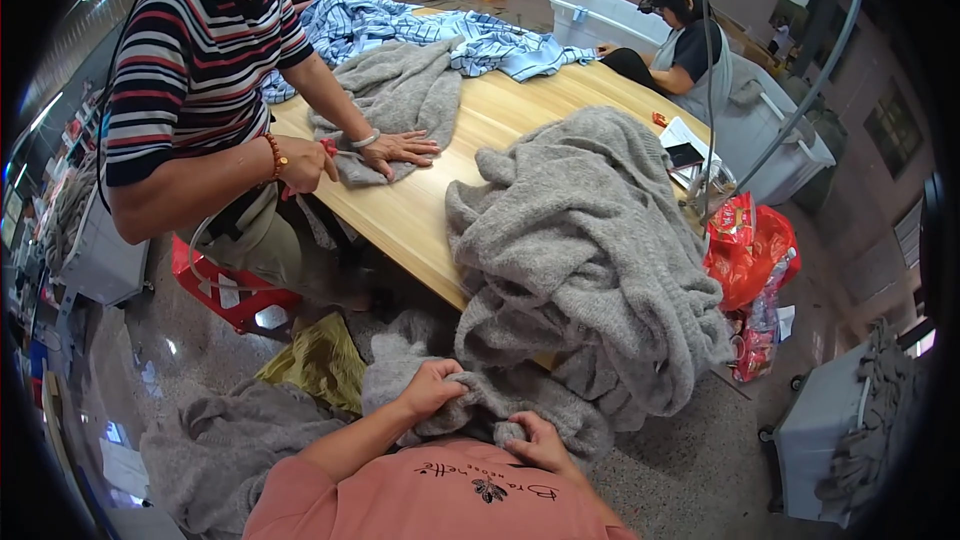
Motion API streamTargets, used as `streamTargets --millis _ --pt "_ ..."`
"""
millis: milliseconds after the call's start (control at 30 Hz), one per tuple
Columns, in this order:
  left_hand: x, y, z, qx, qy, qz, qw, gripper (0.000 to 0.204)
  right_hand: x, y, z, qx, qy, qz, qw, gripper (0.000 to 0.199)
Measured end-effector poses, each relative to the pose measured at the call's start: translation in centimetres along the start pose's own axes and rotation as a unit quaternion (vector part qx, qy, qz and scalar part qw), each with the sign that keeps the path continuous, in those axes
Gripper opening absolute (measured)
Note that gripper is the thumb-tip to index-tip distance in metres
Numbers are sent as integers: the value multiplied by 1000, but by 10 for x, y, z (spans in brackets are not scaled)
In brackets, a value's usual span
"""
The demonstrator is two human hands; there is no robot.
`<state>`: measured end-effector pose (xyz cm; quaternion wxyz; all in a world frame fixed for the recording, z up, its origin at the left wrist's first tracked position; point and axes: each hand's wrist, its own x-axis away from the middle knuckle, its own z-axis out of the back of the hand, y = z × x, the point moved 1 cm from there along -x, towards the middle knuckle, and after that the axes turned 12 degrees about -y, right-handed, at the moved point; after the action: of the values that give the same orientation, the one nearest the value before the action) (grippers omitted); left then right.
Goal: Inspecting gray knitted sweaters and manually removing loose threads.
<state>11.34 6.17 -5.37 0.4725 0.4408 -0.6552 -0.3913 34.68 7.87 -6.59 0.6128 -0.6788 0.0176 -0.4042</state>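
A big heap of grey knitted garments point(580, 240) spills over the near edge of a wooden table point(420, 210) and hangs down toward my lap. My left hand point(432, 386) grips a fold of the grey knit just below the table edge. My right hand point(540, 443) clutches another fold of the same grey fabric close to my chest. Both hands are closed on the cloth, a short way apart.
A person in a striped shirt point(200, 60) presses a grey garment point(395, 100) flat on the table's left side. Blue checked cloth point(400, 25) lies beyond. Another person point(680, 40) sits at the far right near white bins point(600, 15). Red bags point(745, 250) and more grey knits point(220, 450) sit on the floor.
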Motion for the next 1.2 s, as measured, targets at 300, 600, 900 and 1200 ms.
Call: streamTargets --millis 300,600,900,1200 --pt "1 -3 -2 167 6 32 985 7 -2 -7 2 231 18 -23 972 30" --pt "-13 -18 -26 12 -15 11 1000 10 -13 -45 -12 218 12 426 878 24" --pt "-7 -15 -32 142 -120 83 979 7 -21 -54 -13 150 -79 410 896 27" --pt "-12 -25 -36 109 -146 50 982 4 -15 -50 -10 280 94 425 856 22"
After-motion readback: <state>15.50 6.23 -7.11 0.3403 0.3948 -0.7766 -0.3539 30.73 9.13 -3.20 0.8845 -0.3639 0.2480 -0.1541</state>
